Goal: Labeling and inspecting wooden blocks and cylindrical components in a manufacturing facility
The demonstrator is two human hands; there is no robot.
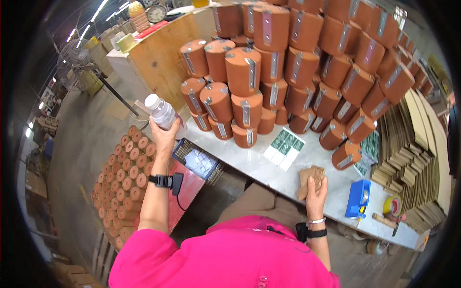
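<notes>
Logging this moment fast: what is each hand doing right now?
Left hand: closed around a clear plastic bottle, held up.
Right hand: closed on a brown cloth at the table edge.

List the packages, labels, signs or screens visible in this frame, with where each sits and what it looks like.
Label sheets: flat on the grey table in front of the stacked brown cylinders, small green-and-white rectangles in rows.
Second label sheet: right, beside the flattened cardboard stack, green and white.
Clear bottle: raised in the left hand, white cap.
Brown paper piece: in the right hand.
Round wall clock: top left.
</notes>
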